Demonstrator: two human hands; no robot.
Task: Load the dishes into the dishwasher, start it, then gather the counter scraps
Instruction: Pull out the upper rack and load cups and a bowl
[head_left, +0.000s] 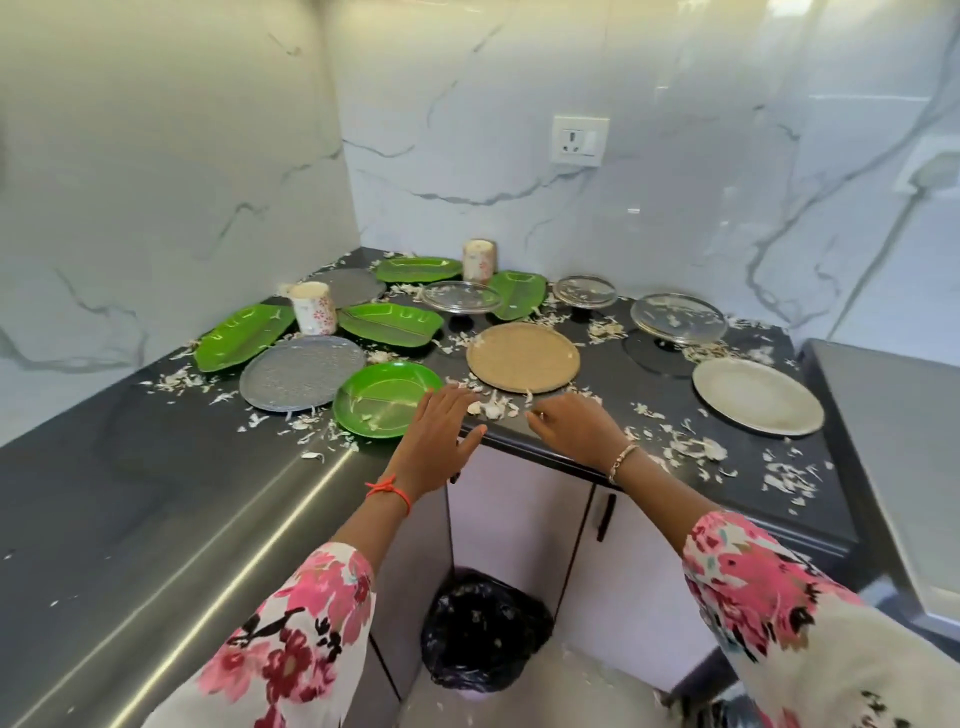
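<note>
1. Scraps, main heap (491, 408): pale peelings are lying at the front edge of the dark counter (649, 384), strung roughly left to right, just in front of the tan plate (522, 357).
2. Left hand (441, 431): it is hovering flat with fingers straight and spread, holding nothing, its fingertips reaching the heap's left end.
3. Right hand (574, 431): it is resting at the counter edge with fingers loosely bent and nothing visibly held, its fingertips pointing at the heap's right end.
4. Key relation: the heap is sitting between the two hands and slightly ahead of them. The left hand is looking marginally nearer.
5. Bin (483, 634): lined with a black bag, it is standing on the floor almost directly below that stretch of edge. A sweep toward the body would probably be dropping the heap into it.
6. Obstacles: the green round plate (387, 400) is lying under and beside the left hand, and the tan plate is crowding the heap from behind.
7. Further scraps (691, 447): these are lying scattered to the right, and more are lying among the dishes.
8. Dishes, not yet loaded: grey plate (301, 371), steel plate (757, 396), green leaf-shaped trays (389, 323), glass lids (461, 297) and two cups (314, 307) are occupying the counter.
9. Dishwasher: it is not identifiable in view.
</note>
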